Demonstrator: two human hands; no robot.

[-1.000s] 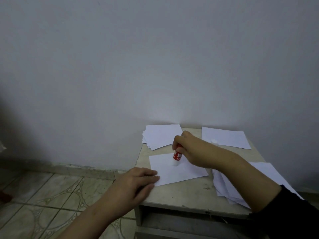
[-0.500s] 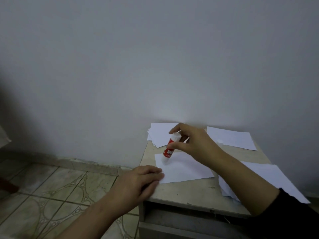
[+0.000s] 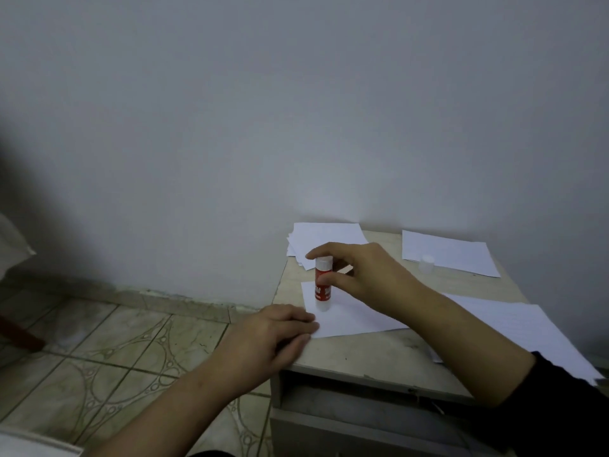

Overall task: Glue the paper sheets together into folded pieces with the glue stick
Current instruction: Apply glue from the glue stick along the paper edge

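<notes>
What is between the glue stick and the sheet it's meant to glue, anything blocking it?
Nothing visible. The right hand holds the glue stick upright, its lower end down on the middle sheet. The left hand presses only that sheet's near corner. The loose cap sits off to the side.

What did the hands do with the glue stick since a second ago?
The right hand tipped the red and white glue stick from a slant to upright, glue end down near the far left corner of the white paper sheet, keeping hold of it. The left hand stayed flat on the sheet's near corner. The small white cap stayed put.
</notes>
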